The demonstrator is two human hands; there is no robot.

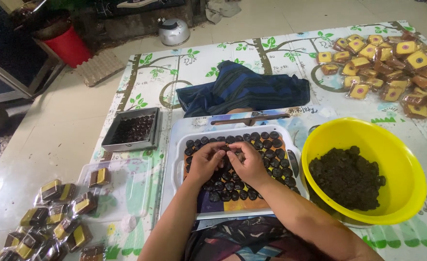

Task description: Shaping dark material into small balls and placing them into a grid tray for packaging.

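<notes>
A white tray (179,159) lies in front of me, covered with several small dark round balls (271,154). My left hand (205,162) and my right hand (247,163) meet over the middle of the tray, fingertips together on one dark ball (224,153). Both hands curl around it; the ball itself is mostly hidden by the fingers. To the right stands a yellow bowl (397,159) holding a heap of dark mixture (347,178).
A small metal tin (108,140) of dark balls sits left of the tray. Wrapped yellow-and-brown packets pile at the back right (392,67) and front left (54,212). A blue striped cloth (242,89) lies behind the tray. A kettle (173,31) and red bucket (68,46) stand on the floor.
</notes>
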